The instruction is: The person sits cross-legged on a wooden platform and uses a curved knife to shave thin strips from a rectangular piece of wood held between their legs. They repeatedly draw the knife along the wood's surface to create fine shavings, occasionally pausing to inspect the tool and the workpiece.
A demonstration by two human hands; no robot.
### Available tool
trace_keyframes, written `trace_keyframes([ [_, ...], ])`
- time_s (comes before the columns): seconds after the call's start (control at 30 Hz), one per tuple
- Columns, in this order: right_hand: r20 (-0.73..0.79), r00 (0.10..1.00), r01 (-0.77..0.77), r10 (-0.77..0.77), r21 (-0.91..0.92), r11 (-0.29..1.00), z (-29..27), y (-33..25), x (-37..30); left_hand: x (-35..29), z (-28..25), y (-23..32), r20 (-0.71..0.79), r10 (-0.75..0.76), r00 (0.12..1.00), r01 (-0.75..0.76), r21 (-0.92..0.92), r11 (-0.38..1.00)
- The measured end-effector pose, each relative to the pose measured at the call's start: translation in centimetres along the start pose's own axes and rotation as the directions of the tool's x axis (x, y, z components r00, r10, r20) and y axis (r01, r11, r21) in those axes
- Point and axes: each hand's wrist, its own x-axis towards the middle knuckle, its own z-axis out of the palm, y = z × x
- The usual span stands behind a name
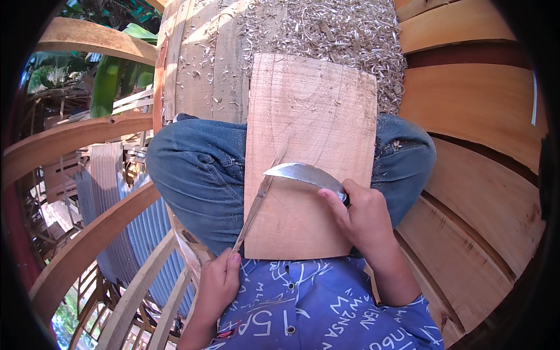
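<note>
A wide wooden board (315, 116) lies across my lap, between my bent knees. My right hand (367, 213) is closed round the dark handle of a curved knife (309, 174), its thumb laid toward the blade. The blade's tip points left and meets a thin brown wooden strip (256, 203) near the strip's upper part. My left hand (223, 277) pinches the lower end of that strip, just off the board's lower left corner. The strip slants up and right over the board's left side. Whether the edge is biting into the wood I cannot tell.
Curly wood shavings (344, 29) cover the plank floor (227, 81) beyond the board. Wooden slats (466, 105) rise close on my right. On the left runs an open wooden railing (87, 137), with corrugated sheets (143, 239) and green leaves (108, 84) outside it.
</note>
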Motion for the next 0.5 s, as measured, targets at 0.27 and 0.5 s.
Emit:
trace_keyframes([
  [0.27,0.155,0.988,0.054,-0.022,-0.206,0.977,-0.3,-1.3,1.0,0.3,0.2,0.3,0.055,-0.043,0.998,0.041,0.051,0.998],
  [0.5,0.178,0.983,0.085,-0.037,-0.273,0.958,-0.2,-1.6,1.6,0.4,0.2,0.2,0.101,-0.081,0.992,0.081,-0.003,0.997],
])
